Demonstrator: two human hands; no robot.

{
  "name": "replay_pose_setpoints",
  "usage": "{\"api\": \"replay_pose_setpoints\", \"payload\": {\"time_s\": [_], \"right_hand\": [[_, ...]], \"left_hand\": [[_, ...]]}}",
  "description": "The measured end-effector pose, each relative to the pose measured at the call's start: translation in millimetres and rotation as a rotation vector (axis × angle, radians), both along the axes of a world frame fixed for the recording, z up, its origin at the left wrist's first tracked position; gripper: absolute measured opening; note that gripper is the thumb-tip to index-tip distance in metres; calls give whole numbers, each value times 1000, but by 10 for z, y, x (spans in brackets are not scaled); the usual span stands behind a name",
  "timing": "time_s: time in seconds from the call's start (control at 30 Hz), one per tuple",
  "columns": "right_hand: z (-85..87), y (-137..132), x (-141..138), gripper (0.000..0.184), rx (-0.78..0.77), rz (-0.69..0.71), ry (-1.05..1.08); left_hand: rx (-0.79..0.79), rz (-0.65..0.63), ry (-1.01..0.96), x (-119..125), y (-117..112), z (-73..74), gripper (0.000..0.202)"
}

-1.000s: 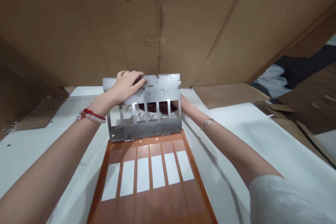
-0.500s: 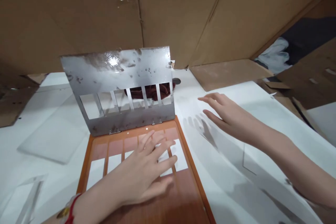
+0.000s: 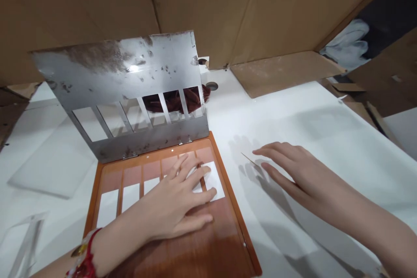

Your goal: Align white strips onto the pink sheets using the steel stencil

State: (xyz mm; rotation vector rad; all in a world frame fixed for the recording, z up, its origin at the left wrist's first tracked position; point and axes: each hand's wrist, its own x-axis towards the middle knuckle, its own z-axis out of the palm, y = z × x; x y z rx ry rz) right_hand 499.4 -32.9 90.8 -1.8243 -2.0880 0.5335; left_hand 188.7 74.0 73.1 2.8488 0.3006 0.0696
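Observation:
An orange-brown board [image 3: 195,252] with a row of slots lies before me, white cards [image 3: 107,206] in several of them. Its hinged metal frame [image 3: 97,74], stained and cut with several windows, stands raised at the far side. My left hand [image 3: 182,204] rests palm down over the board, fingers spread, the tips over the cards at the right end. To the right of the board, my right hand [image 3: 280,165] hovers over the white table. At its thumb and forefinger shows a thin piece [image 3: 250,159] with a tan edge; its kind cannot be made out.
Tall cardboard [image 3: 202,13] walls off the back, with a flap [image 3: 286,69] lying on the table. Dark red cloth [image 3: 176,100] shows behind the metal frame. A translucent sheet [image 3: 48,160] lies at left, a clear plastic piece [image 3: 28,239] nearer. Clear plastic [image 3: 347,43] hangs at far right.
The view has tilted slightly. My right hand has come closer to me, and the thin tan-edged piece now shows at its fingertips. My left hand stays over the board's cards.

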Motion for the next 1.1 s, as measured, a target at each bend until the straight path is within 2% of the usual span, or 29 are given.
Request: {"api": "replay_pose_setpoints", "payload": {"time_s": [0.1,0.17,0.3,0.37,0.7,0.93,1.1], "right_hand": [[12,14,-203,20,-104,88,113],[-43,22,-387,18,-146,178,166],[-231,29,-689,46,-162,301,152],[-285,43,-751,50,-139,326,125],[-249,265,-674,30,-134,324,95],[-262,458,-662,36,-138,274,177],[-157,537,-638,41,-297,273,347]], "left_hand": [[10,10,17,-23,-13,-11,28],[21,20,29,-42,-34,-6,29],[45,37,57,-58,-93,18,36],[57,41,64,-57,-120,22,39],[84,-30,33,-64,-168,-20,57],[35,-25,45,-53,-170,-31,60],[1,-21,42,-73,-174,-33,61]]}}
